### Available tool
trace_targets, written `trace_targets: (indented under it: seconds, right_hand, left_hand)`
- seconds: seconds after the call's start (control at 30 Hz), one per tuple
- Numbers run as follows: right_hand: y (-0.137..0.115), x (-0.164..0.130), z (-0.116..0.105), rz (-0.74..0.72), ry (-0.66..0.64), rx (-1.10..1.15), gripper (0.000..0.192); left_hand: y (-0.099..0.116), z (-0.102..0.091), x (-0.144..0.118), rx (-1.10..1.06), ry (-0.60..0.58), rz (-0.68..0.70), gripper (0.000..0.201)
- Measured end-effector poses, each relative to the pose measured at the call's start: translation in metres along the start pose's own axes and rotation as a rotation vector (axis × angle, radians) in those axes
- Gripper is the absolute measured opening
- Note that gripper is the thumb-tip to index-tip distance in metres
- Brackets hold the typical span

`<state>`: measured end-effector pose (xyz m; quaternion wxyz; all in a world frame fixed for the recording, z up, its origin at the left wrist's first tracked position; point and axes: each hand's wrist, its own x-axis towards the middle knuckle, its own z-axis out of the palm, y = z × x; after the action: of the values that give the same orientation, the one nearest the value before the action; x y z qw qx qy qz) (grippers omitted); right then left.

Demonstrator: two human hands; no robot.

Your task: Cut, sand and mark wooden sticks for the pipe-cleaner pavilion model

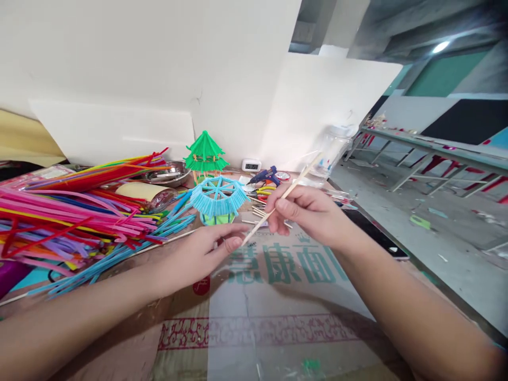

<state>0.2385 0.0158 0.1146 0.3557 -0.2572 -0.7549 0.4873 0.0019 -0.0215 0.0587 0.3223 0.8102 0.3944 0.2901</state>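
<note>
Head view: wooden stick (300, 177) up in the air over the worktop, slanting, long axis from lower left near the left fingertips to upper right, far end toward the clear jar (333, 151). Right hand (311, 211) has it pinched between thumb and fingers, partway along, other fingers curled. Left hand (210, 246) at the lower end, thumb and fingers partly closed, a small gap between them; contact or actual grasp there, cannot tell. Stick is pale, slim, straight, smooth-looking. Behind the hands: model with light-blue roof (218, 196), fuzzy, spoked top with a fringe-like rim; beyond it, model with green roof (205, 151), pointed, tiered. Left side: heap of fuzzy pipe cleaners (75, 211), pink, red, blue, yellow. Blue glue gun (264, 175) lies behind. Worktop sheet (286, 330) glossy, see-through, printed with teal characters and a red scroll band.
</note>
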Motion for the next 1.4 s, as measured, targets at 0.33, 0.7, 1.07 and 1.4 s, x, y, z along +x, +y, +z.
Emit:
trace_targets:
  seconds: [0.33,0.7,1.07,1.4]
  right_hand:
    - [0.012,0.005,-0.014,0.032,-0.170,-0.138,0.020]
    - [0.061,0.019,-0.047,0.185,-0.072,-1.005,0.023]
    - [0.078,-0.018,0.012,0.255,-0.012,0.167,0.028]
    - [0.066,-0.011,-0.014,0.424,-0.364,0.358,0.040]
  left_hand:
    - [-0.004,-0.002,-0.007,-0.025,0.036,-0.039,0.039]
    - [-0.030,0.038,-0.008,0.196,-0.047,0.273,0.027]
    - [-0.013,-0.029,-0.003,0.536,-0.259,-0.018,0.029]
    - [-0.102,-0.111,0.044,0.792,-0.071,-0.192,0.025]
